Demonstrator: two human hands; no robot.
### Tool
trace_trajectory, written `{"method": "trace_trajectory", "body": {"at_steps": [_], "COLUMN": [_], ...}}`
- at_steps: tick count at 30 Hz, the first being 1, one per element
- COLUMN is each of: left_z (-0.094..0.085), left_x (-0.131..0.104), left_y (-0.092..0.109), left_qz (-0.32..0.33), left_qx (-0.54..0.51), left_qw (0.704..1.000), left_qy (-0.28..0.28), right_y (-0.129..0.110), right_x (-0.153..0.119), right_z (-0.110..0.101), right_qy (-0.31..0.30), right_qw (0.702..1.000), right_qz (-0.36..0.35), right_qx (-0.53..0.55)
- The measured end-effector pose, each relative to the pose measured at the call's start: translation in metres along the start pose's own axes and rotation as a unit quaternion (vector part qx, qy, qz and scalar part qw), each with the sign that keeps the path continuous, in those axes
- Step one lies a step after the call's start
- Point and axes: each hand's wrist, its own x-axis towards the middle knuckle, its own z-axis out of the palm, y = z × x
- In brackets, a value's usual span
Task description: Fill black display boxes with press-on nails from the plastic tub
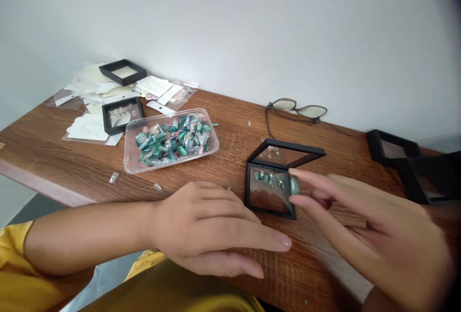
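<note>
Between the thumb and index finger of my right hand (374, 225) is a green press-on nail (294, 185), held at the right edge of an open black display case (272, 212). Inside the case, several green nails (271, 179) stand in a row on the clear film, and the lid (306, 150) is tilted up. My left hand (223, 230) hovers in front of the case, fingers stretched out, thumb apart, holding nothing. To the left, a clear plastic tub (169, 165) is full of loose green, teal and pinkish nails (175, 139).
Eyeglasses (297, 109) lie near the wall. Black cases (392, 149) stand at the right. Two more cases, one a black frame (123, 71), rest on cards and packets (88, 127) at the back left. Loose nails (114, 177) lie by the table's front edge.
</note>
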Motion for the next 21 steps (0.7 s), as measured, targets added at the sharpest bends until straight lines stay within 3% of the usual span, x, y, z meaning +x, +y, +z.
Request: {"method": "trace_trajectory", "body": {"at_steps": [3,5,11,14,21], "left_z": [-0.002,-0.004,-0.001,0.001,-0.003], "left_x": [-0.002,-0.005,-0.017,-0.019,-0.014], "left_y": [0.001,0.001,0.000,0.001,0.003], "left_qz": [-0.043,-0.063,-0.108,-0.112,-0.102], "left_qx": [0.076,0.126,0.186,0.184,0.193], "left_qw": [0.991,0.978,0.930,0.927,0.943], "left_qy": [-0.098,-0.156,-0.297,-0.307,-0.253], "right_y": [0.013,0.014,0.006,0.007,0.016], "right_x": [0.004,0.002,-0.004,-0.005,-0.007], "right_z": [0.009,0.016,0.027,0.030,0.031], "right_qy": [-0.135,-0.186,-0.193,-0.185,-0.179], "right_qw": [0.988,0.978,0.975,0.976,0.979], "right_qz": [-0.022,-0.030,-0.036,-0.017,-0.002], "right_qx": [-0.074,-0.091,-0.105,-0.115,-0.093]}}
